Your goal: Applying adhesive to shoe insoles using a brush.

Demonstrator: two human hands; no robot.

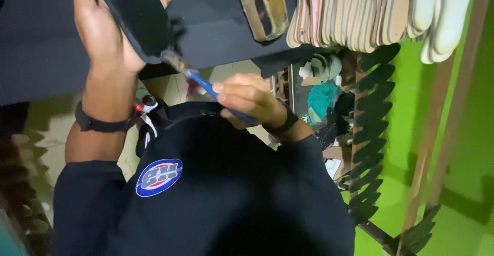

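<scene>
Biggest risk we see: the blue-handled brush (pixel 203 83) slipping past the edge and smearing onto the dark work surface (pixel 221 34). Our left hand (pixel 100 27) is clamped around the black shoe sole (pixel 136 16), held up; our right hand (pixel 249 99) grips the brush handle, bristles touching the sole's lower edge.

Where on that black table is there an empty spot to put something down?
Bare room shows on the black tabletop left of the left hand, which holds a black sole piece, and between that piece and the clear brownish container. The right hand brushes with a blue-handled brush. It is crowded at the upright stack of pale shoe soles.
</scene>
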